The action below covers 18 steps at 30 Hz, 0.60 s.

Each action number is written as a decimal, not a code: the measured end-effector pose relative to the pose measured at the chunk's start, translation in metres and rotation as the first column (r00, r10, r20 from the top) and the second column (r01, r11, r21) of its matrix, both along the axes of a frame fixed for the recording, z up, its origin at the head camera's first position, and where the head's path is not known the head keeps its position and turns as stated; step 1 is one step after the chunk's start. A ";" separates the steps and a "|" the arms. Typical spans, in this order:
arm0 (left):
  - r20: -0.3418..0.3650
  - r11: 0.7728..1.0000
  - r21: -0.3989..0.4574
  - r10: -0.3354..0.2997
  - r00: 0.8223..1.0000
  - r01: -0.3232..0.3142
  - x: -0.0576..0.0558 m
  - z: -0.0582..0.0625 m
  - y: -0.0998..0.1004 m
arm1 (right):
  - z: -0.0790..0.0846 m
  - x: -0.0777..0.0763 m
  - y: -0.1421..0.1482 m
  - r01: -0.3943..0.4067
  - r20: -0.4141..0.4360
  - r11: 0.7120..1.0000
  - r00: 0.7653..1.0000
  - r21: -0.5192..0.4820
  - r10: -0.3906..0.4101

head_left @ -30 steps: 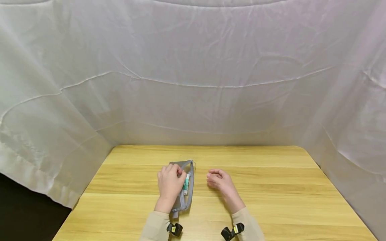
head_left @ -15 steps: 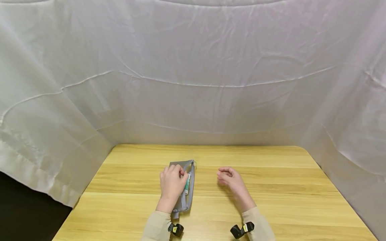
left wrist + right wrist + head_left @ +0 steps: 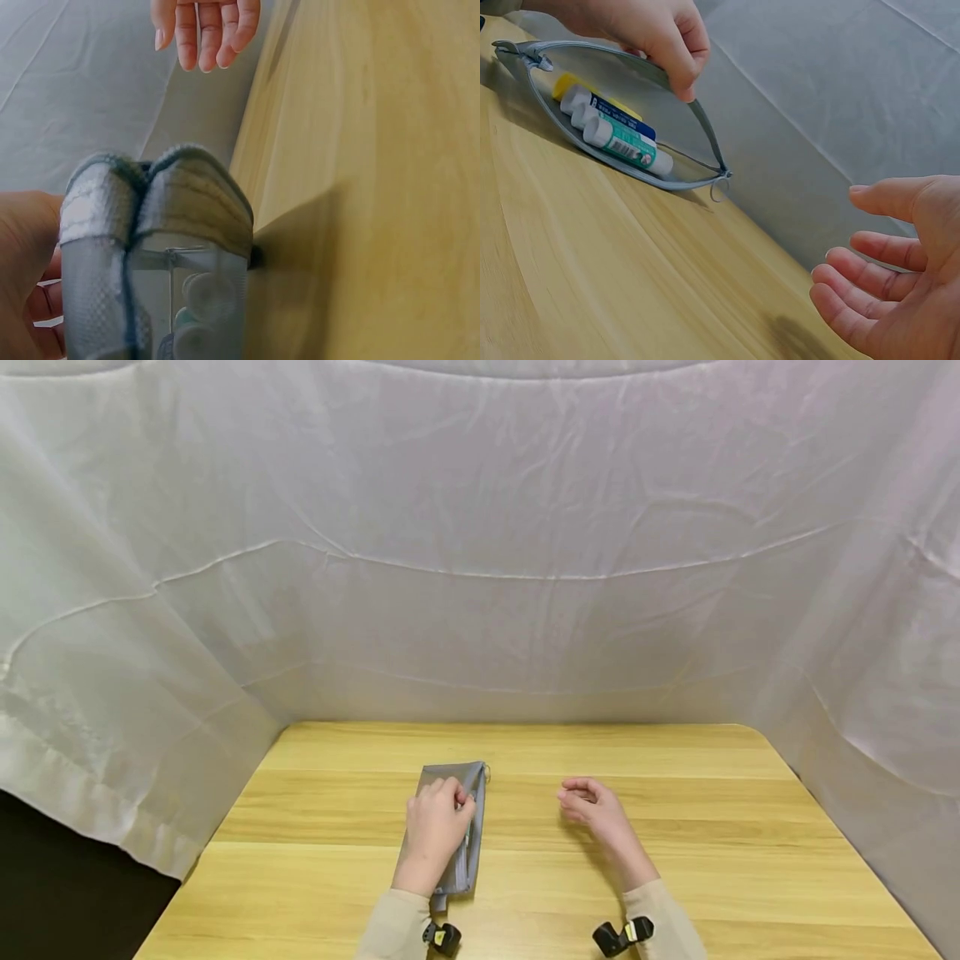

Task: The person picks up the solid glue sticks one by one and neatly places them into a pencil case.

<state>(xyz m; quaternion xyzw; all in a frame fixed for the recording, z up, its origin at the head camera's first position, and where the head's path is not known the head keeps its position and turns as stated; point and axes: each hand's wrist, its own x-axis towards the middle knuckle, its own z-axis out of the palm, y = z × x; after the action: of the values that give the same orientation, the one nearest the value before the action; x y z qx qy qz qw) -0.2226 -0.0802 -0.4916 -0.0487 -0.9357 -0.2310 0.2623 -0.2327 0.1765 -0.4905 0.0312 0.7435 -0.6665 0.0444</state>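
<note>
A grey see-through zip pouch (image 3: 459, 771) lies lengthwise on the table's left half, its zipped mouth gaping to the right. Thumb and fingers of my left hand (image 3: 437, 837) pinch the mouth's upper edge, best seen in the right wrist view. Inside the pouch sit what look like glue sticks with white caps: green ones (image 3: 626, 148), a dark blue one (image 3: 622, 118) and a yellow one (image 3: 567, 84). Off to the right my right hand (image 3: 603, 822) hovers over the table, palm turned toward the pouch, fingers loosely bent and holding nothing.
Pale wood-grain table (image 3: 712, 860) spreads under both hands. Light grey cloth (image 3: 525, 627) hangs behind it and along both sides. A small metal ring (image 3: 719, 190) hangs from the pouch's far end. Black cameras (image 3: 622, 937) are strapped on both wrists.
My right hand has drawn away to the right. My left hand keeps its pinch and has shifted slightly right; the pouch's mouth looks narrower from above, with the green glue stick mostly hidden.
</note>
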 end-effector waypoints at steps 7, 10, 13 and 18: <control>-0.002 0.999 -0.044 -0.008 1.000 0.008 0.002 -0.004 0.001 | -0.002 -0.001 0.005 0.001 -0.008 1.000 1.000 0.021 -0.001; 0.020 0.998 -0.057 -0.012 1.000 0.013 0.002 -0.005 0.002 | -0.003 -0.001 0.009 -0.004 -0.019 1.000 1.000 0.031 0.005; 0.042 0.998 -0.053 -0.014 0.999 0.017 0.002 -0.007 0.003 | -0.004 0.000 0.013 -0.007 -0.026 0.998 1.000 0.056 0.009; 0.063 0.999 -0.044 -0.018 0.998 0.021 0.003 -0.008 0.003 | -0.006 0.002 0.019 -0.006 -0.023 0.996 1.000 0.091 0.008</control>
<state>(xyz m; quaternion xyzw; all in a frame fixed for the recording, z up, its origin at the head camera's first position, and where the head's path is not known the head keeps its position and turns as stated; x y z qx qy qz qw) -0.2192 -0.0770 -0.4993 -0.0565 -0.9479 -0.2138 0.2295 -0.2309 0.1956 -0.4966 0.0227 0.7735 -0.6323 0.0367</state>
